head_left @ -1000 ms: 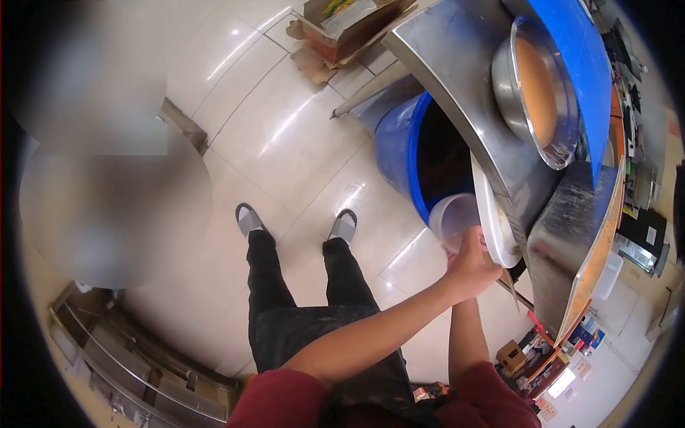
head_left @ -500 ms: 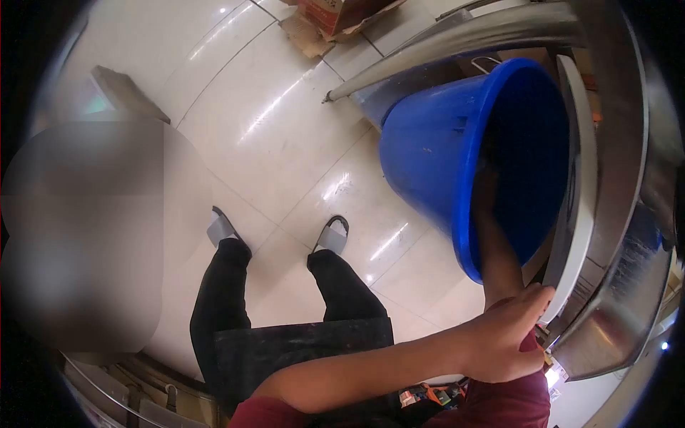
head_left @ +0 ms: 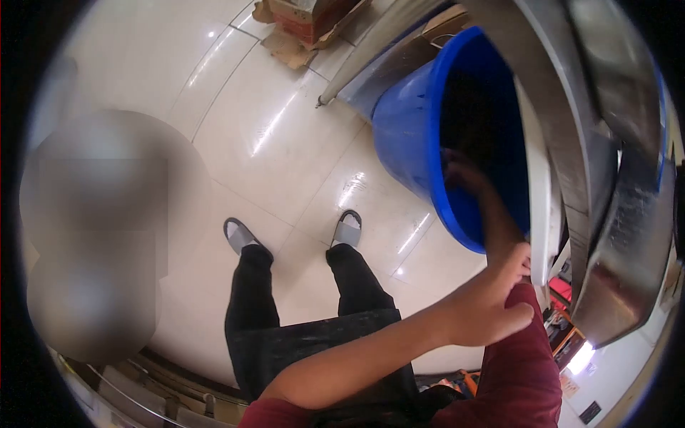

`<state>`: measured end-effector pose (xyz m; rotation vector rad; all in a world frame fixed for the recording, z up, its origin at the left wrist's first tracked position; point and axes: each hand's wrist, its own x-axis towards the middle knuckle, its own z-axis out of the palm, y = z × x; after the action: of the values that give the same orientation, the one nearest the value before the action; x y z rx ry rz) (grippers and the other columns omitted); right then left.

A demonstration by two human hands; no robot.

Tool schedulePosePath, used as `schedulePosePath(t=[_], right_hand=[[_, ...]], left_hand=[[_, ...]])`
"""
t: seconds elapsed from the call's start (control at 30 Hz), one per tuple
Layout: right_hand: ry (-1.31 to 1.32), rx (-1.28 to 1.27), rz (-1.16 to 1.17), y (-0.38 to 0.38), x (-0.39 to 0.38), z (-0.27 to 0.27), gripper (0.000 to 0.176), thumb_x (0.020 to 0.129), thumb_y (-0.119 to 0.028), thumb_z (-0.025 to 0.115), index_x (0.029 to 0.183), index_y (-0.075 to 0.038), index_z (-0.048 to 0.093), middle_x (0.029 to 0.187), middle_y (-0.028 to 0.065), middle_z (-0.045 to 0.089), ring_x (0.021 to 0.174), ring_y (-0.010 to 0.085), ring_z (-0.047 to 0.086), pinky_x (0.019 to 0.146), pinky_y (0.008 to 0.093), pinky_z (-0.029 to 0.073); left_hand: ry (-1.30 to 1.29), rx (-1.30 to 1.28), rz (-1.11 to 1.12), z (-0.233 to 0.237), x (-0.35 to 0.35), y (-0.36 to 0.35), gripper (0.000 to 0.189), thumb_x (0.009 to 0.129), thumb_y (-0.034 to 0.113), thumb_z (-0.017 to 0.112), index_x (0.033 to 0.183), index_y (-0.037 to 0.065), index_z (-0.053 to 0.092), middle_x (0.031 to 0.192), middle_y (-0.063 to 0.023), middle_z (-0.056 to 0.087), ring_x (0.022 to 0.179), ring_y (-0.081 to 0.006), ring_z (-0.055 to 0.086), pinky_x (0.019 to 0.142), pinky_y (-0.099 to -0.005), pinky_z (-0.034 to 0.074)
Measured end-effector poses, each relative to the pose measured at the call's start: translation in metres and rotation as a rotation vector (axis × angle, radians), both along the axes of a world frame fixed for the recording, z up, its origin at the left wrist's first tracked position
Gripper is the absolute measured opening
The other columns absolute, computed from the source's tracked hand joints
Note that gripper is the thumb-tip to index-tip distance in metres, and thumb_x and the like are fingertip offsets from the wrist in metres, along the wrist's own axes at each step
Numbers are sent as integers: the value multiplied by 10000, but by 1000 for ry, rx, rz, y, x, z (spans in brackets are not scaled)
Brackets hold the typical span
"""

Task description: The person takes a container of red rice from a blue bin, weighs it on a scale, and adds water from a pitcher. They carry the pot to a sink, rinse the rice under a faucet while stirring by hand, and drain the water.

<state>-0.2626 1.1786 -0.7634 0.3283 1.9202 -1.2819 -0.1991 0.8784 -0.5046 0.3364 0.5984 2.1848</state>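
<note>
A large blue bin (head_left: 403, 135) leans on its side under a metal counter, its mouth facing right. My right hand (head_left: 462, 171) is inside the bin near its lower inner wall; shadow hides its fingers and anything in them. My left hand (head_left: 492, 303) reaches across my right arm. Its fingers curl at the lower end of a white lid-like panel (head_left: 540, 214), seen edge-on beside the bin's mouth, while the thumb sticks out apart from it. Deep inside, the bin is too dark to make out.
A metal counter (head_left: 571, 107) with a sloping leg (head_left: 357, 60) frames the bin. An open cardboard box (head_left: 303, 25) sits on the tiled floor (head_left: 285, 171) at the top. Shelving with a rail (head_left: 143, 389) runs along the lower left. The left side is blurred out.
The view has shifted, so the bin and counter appear further left and higher. My right hand shows more clearly at the bin's near inner wall. My left hand stays at the white panel's edge.
</note>
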Motion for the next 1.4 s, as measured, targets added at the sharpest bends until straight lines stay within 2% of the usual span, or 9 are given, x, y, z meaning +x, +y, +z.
schedulePosePath(t=[0.43,0.67,0.77,0.83,1.03,1.17,1.3,1.33,1.4], right_hand=[[50,-743,-917,-42,66,159,622,823,-252,635,1383,-25,490,1291,145,594,1166,273,589,990,406,489],[147,-885,-1247,-103,103,274,666,794,-250,633,1400,-26,473,1325,150,576,1205,268,573,999,405,486],[152,-802,-1227,-100,145,288,686,781,-249,633,1408,-26,466,1340,152,568,1222,265,566,1003,404,485],[112,-686,-1040,-64,201,261,653,792,-183,597,1411,-33,456,1353,145,557,1218,255,570,1016,408,483],[-399,-595,-926,-52,307,221,788,678,-163,627,1419,14,427,1434,178,508,1335,339,483,1167,495,331],[-542,-599,-830,-121,297,231,819,672,-167,642,1436,16,409,1442,179,499,1335,340,478,1168,490,327],[-542,-640,-727,-227,245,242,821,691,-170,665,1445,15,396,1441,181,497,1332,335,479,1165,488,322],[-535,-646,-693,-258,226,246,818,701,-173,673,1446,14,394,1440,181,497,1332,333,478,1166,486,319],[-472,-705,-605,-350,172,258,795,731,-175,684,1446,13,394,1438,175,500,1337,321,474,1168,481,313]], left_hand=[[-160,-265,134,38,11,16,724,825,94,604,1451,38,245,1305,-150,437,1236,-278,449,1069,-432,368],[-223,-309,244,66,17,34,745,839,89,611,1474,41,225,1284,-165,468,1210,-278,480,1006,-422,425],[-240,-395,273,70,23,49,738,837,109,622,1459,15,235,1274,-185,458,1175,-284,506,964,-412,461],[-291,-404,277,68,24,54,755,817,149,640,1437,-23,246,1273,-206,418,1151,-304,515,944,-406,477],[-302,-759,315,14,21,31,576,839,219,608,1304,-86,458,1167,-301,583,1071,-354,602,933,-420,475],[-246,-914,8,16,8,-55,548,845,243,640,1268,-81,512,1137,-264,627,1050,-321,622,873,-409,508],[-171,-844,554,18,35,-223,390,905,139,635,1276,54,551,1101,-109,618,985,-195,614,841,-335,522],[-107,-1059,779,10,49,-270,346,919,91,603,1262,78,555,1056,-84,615,970,-193,609,837,-335,514],[-201,-1398,786,-20,94,-384,299,911,81,591,1209,51,582,1045,-115,611,968,-207,602,843,-343,502]])
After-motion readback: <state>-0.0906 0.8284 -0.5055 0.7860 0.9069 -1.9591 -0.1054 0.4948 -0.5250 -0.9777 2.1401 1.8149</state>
